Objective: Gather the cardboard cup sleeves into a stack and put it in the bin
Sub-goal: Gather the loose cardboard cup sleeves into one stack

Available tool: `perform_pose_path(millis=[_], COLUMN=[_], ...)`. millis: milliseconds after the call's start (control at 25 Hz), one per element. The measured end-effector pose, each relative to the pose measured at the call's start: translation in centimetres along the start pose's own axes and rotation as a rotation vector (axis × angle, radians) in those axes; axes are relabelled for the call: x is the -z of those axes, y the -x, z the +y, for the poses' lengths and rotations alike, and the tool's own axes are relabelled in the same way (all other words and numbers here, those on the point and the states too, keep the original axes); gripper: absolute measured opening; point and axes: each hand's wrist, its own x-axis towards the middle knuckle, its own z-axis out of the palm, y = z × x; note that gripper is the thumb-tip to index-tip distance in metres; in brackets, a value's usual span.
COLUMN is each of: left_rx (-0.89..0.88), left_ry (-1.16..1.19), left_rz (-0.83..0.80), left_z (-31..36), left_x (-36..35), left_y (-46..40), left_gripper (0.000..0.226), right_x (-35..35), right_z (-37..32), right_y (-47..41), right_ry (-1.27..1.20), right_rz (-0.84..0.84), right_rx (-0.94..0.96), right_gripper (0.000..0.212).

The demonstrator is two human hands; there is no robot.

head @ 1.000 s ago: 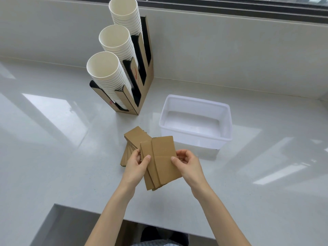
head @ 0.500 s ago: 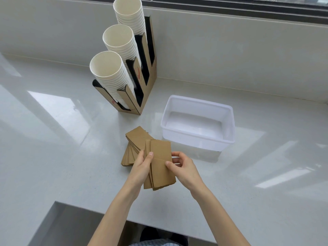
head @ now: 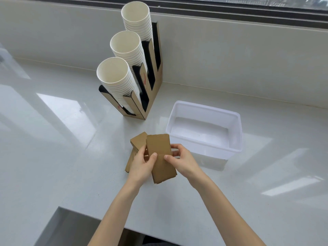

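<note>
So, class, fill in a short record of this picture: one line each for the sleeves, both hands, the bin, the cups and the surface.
held sleeves: stack of sleeves, gripped from both sides above the counter
loose sleeves: fanned pile on the counter, behind the left hand
left hand: grips the stack
right hand: grips the stack
bin: white, empty
cups: three columns in a cardboard holder
surface: white counter

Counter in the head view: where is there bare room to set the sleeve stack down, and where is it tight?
Bare counter lies left of the loose sleeves, and right of the bin. The bin is empty inside. It is crowded where the left hand and right hand hold the sleeve stack between the bin and the cup holder.
</note>
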Motion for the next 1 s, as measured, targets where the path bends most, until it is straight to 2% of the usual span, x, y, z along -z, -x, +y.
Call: perform_pose_path(millis=[200, 400, 600, 800, 1000], left_rx=[0.004, 0.074, 0.191, 0.229, 0.311], left_ry=[-0.105, -0.223, -0.386, -0.378, -0.285], left_rz=[0.186, 0.302, 0.39, 0.396, 0.288], left_z=[0.3, -0.7, -1.9, -2.5, -3.8], left_x=[1.6, 1.7, 0.9, 1.5, 2.7], left_y=[-2.7, -5.2, -6.3, -6.9, -7.7], left_gripper=[0.028, 0.027, 0.044, 0.053, 0.071], right_x=[-1.2, -2.8, -3.8, -4.4, -4.4], right_z=[-2.3, -3.1, -2.1, -1.4, -1.2], right_y=[-3.6, -6.6, -8.5, -8.4, -8.3], right_ry=[0.138, 0.423, 0.549, 0.55, 0.394], right_rz=[-0.004, 0.018, -0.006, -0.02, -0.066], right_rx=[0.029, 0.073, 0.052, 0.034, -0.026], right_gripper=[0.036, 0.038, 0.04, 0.045, 0.056])
